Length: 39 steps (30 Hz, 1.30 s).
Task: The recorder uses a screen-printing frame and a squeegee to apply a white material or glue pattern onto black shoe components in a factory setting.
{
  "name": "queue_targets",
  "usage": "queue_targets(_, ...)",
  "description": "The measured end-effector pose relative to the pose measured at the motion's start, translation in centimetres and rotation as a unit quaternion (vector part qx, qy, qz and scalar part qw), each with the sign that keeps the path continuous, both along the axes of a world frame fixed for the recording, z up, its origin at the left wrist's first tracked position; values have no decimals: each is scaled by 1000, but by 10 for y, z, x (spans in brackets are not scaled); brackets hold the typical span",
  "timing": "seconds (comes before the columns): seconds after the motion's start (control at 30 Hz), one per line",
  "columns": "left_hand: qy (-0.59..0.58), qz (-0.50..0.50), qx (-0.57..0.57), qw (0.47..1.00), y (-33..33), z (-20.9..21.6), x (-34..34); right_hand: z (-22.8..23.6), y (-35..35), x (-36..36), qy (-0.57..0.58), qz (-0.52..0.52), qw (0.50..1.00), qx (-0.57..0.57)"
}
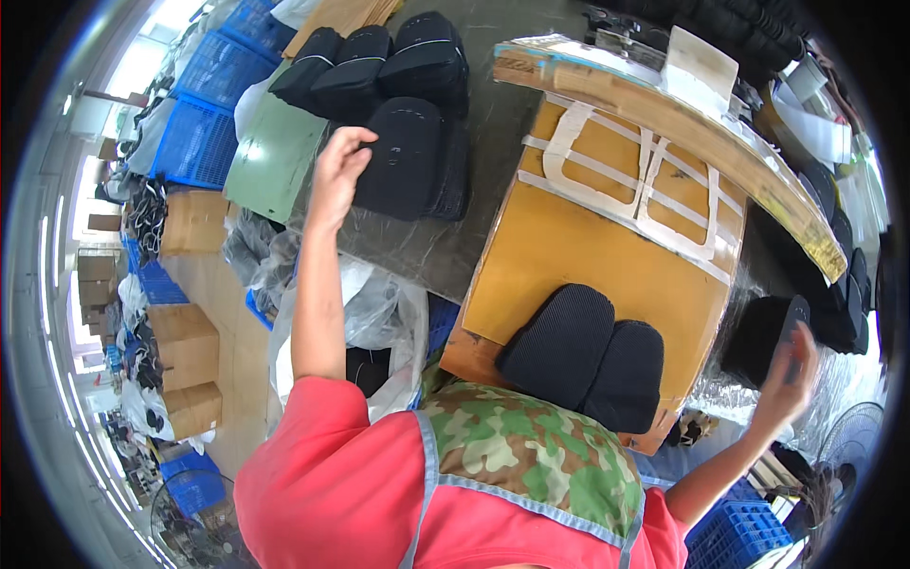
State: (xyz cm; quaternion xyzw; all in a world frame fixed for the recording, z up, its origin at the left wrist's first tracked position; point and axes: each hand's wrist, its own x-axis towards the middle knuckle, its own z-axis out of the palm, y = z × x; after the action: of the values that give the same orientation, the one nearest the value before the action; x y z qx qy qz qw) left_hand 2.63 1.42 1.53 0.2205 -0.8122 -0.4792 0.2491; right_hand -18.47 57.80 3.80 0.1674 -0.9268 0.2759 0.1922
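Observation:
My left hand (343,173) is raised at the left edge of a stack of black rounded fabric pieces (403,161), fingers loosely bent and apart, nothing in them. Over on the right, my right hand (789,375) is at the edge of another stack of black pieces (751,341). It is smeared by motion, so I cannot tell if it grips one. In front of me, two black ribbed pieces with rounded tops (569,337) lie side by side on a yellow-brown board (578,247). White tape outlines two frame shapes (645,175) on the board's far part.
Tied bundles of black pieces (422,57) stand at the back left. A thick curved wooden bar (664,104) spans the board's far side. Blue crates (194,137), a green board (275,147) and a plastic-lined bin (389,313) are at left. A fan (853,441) stands at right.

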Motion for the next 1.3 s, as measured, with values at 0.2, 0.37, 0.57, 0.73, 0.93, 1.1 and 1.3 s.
queue_targets(0.2, -75, 63, -89, 991, 8, -20, -16, -23, -109, 74, -244, 287, 917, 132)
queue_targets(0.37, -69, 67, -271, 958, 9, -32, -18, -29, -111, 81, -222, 287, 924, 119)
queue_targets(0.57, -84, 99, -296, 946, 20, -42, -21, -38, -101, 83, -172, 281, 942, 70)
queue_targets(0.73, -67, 100, -419, 900, 29, -18, -18, -25, -98, 52, -270, 309, 911, -28)
queue_targets(0.93, 36, -27, -128, 991, 124, 9, -13, -26, -101, 2, -326, 272, 900, -102)
queue_targets(1.1, -73, -284, -129, 947, 192, -17, -20, -54, -105, -23, -297, 245, 915, -121)
queue_targets(1.3, -131, -316, -183, 922, 223, -32, -19, -90, -153, -124, -134, 184, 966, -125)
